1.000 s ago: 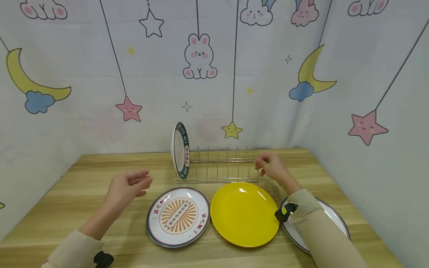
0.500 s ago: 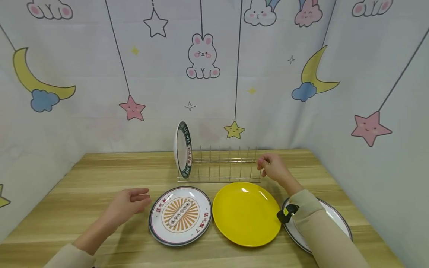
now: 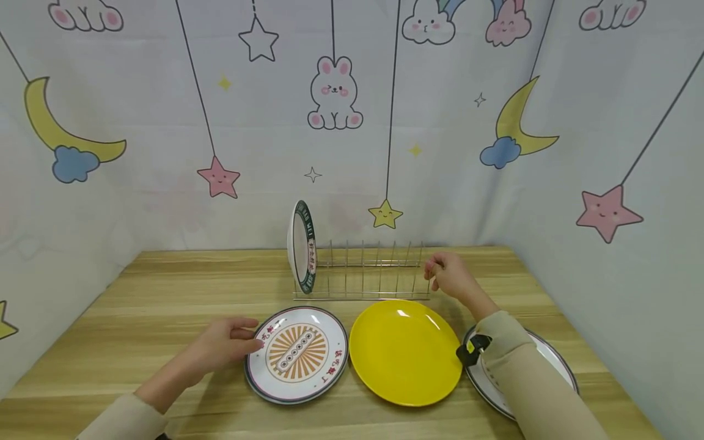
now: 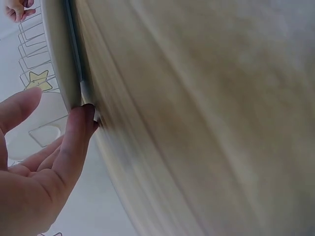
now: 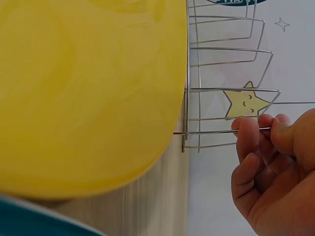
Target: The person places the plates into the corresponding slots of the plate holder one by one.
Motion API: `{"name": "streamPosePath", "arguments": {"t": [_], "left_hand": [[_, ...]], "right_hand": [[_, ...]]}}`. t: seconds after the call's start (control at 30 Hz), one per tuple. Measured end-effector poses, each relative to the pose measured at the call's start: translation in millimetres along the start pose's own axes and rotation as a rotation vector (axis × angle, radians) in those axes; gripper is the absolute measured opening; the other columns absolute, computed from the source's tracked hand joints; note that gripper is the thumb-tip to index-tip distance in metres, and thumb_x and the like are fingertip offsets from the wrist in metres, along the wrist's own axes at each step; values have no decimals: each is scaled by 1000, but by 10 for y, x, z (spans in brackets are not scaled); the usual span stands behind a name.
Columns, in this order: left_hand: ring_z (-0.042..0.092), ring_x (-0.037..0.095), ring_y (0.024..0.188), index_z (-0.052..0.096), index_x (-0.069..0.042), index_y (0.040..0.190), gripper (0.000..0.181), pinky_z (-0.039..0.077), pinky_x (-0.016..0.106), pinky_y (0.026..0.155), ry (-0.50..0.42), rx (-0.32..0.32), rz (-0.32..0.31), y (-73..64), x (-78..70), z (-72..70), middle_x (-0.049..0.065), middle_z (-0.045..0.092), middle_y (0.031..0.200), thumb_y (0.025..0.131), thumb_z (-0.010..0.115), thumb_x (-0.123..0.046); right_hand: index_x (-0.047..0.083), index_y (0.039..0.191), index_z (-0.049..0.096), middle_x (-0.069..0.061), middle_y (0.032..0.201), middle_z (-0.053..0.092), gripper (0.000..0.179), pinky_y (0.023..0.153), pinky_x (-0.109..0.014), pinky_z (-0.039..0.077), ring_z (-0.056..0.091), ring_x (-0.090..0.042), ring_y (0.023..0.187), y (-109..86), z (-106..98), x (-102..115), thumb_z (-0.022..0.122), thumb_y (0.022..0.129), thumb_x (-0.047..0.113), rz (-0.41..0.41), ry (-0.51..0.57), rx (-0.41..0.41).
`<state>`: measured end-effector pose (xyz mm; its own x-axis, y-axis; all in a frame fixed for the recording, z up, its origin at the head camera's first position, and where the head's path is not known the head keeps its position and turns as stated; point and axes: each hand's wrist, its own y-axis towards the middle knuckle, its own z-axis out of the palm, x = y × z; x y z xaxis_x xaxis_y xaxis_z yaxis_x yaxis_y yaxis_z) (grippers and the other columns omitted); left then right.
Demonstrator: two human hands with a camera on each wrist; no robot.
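Observation:
My left hand [image 3: 222, 343] is at the left rim of a white plate [image 3: 297, 354] with an orange sunburst print, lying flat on the table. In the left wrist view, the fingertips [image 4: 84, 114] touch the plate's edge [image 4: 61, 54], while the thumb stands apart from it. My right hand [image 3: 450, 275] pinches the end wire of a metal dish rack [image 3: 363, 272] between thumb and fingers, seen closely in the right wrist view. A white plate with a dark green patterned rim [image 3: 303, 247] stands upright in the rack's left end.
A yellow plate [image 3: 406, 353] lies flat in front of the rack. Right of it another white plate [image 3: 550, 360] is partly hidden under my right forearm. The wooden table [image 3: 181, 281] meets a printed curtain [image 3: 264, 134] behind the rack.
My left hand has come down and to the right, from above the table to the sunburst plate's rim. My right hand stays on the rack.

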<state>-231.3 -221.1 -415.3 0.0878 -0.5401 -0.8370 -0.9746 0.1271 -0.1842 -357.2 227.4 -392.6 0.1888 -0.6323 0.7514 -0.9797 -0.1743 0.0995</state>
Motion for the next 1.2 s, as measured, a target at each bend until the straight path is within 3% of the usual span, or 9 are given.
{"name": "streamPosePath", "arguments": {"t": [0.6, 0.8, 0.97, 1.07, 1.2], "left_hand": [[59, 29, 110, 52, 4, 139, 58, 58, 39, 81, -128, 20, 32, 19, 37, -13, 25, 61, 121, 89, 75, -11], [59, 22, 98, 62, 2, 129, 43, 57, 34, 76, -154, 65, 56, 3, -2, -6, 16, 64, 116, 88, 73, -6], [60, 20, 94, 61, 4, 129, 42, 57, 33, 74, -174, 108, 65, -17, -24, 5, 15, 63, 114, 89, 72, -4], [60, 21, 96, 61, 4, 129, 42, 57, 33, 74, -168, 94, 70, -24, -23, 16, 15, 64, 113, 88, 71, -2], [61, 20, 94, 64, 2, 127, 42, 56, 31, 71, -119, 23, 62, -40, -35, 32, 14, 67, 111, 86, 73, -1]], "right_hand": [[0, 90, 61, -24, 94, 64, 26, 53, -33, 51, 62, -38, 67, -10, 12, -13, 43, 106, 8, -23, -13, -15], [0, 89, 60, -24, 93, 64, 26, 52, -34, 51, 62, -35, 64, -20, 21, -16, 43, 106, 7, -37, -5, -18], [1, 87, 61, -19, 89, 64, 27, 50, -30, 49, 63, -29, 62, -27, 25, -24, 44, 106, 8, -52, -30, -25], [0, 87, 62, -19, 89, 64, 27, 51, -32, 50, 64, -29, 61, -32, 25, -26, 44, 106, 8, -51, -14, -26], [-7, 99, 63, -24, 92, 64, 24, 61, -37, 58, 66, -30, 64, -47, 15, -23, 44, 105, 5, -30, 63, -23]]}}
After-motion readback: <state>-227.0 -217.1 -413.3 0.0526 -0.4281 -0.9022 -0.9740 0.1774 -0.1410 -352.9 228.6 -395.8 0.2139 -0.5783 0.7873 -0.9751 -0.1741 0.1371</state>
